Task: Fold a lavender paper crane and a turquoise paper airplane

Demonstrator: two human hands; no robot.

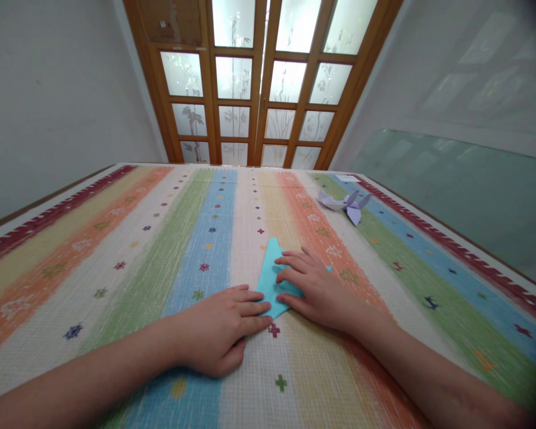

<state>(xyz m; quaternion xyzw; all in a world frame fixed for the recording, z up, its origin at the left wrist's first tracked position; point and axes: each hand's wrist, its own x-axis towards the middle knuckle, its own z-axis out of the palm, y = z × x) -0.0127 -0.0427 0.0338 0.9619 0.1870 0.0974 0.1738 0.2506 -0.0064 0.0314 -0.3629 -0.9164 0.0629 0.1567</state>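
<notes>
A folded sheet of turquoise paper [268, 275] lies on the striped tablecloth in front of me, partly covered by my hands. My left hand [226, 328] rests flat, fingers stretched out, with the fingertips on the paper's lower left edge. Over the paper's right side lies my right hand [315, 286], its fingers spread and slightly bent, the tips touching the paper. A small turquoise corner sticks out beyond the right hand's far side. The part of the paper under the right palm is hidden.
Folded lilac paper pieces [346, 202] sit farther back on the right. A small white slip [348, 178] is near the far right corner. The striped tablecloth [161, 286] covers the table. Beyond stand wooden doors [256, 107] with frosted panes, and a greenish glass panel [464, 190] is at the right.
</notes>
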